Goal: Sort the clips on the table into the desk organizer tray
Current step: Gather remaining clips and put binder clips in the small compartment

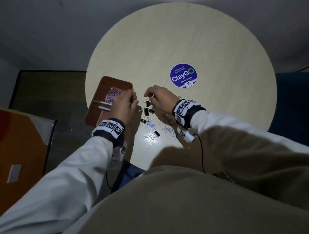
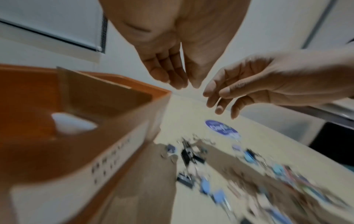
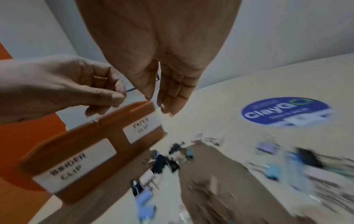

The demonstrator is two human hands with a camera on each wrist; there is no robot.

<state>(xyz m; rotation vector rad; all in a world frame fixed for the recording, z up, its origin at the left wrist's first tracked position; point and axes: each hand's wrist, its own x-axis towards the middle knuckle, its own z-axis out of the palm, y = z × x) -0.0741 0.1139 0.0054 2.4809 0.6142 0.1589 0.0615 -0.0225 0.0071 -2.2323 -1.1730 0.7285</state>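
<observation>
A brown organizer tray [image 1: 109,81] sits at the table's left edge, with coloured paper clips [image 1: 112,97] in its far compartment. Labels on its side read BINDER CLIP [image 3: 70,166] and PAPER CLIP [image 3: 141,127]. Black binder clips [image 1: 147,103] and blue and silver clips [image 1: 152,125] lie scattered beside it. My left hand [image 1: 135,100] hovers at the tray's right rim, thumb pinched to forefinger [image 3: 119,96] on a thin dark wire, seemingly a paper clip. My right hand [image 1: 148,95] hangs close by over the pile, fingers nearly straight and thumb apart [image 3: 155,101].
A round blue ClayGo sticker [image 1: 183,75] marks the table's middle. An orange panel [image 1: 11,145] stands left of the table and a dark blue seat [image 1: 299,106] to the right. The tray overhangs the table edge slightly.
</observation>
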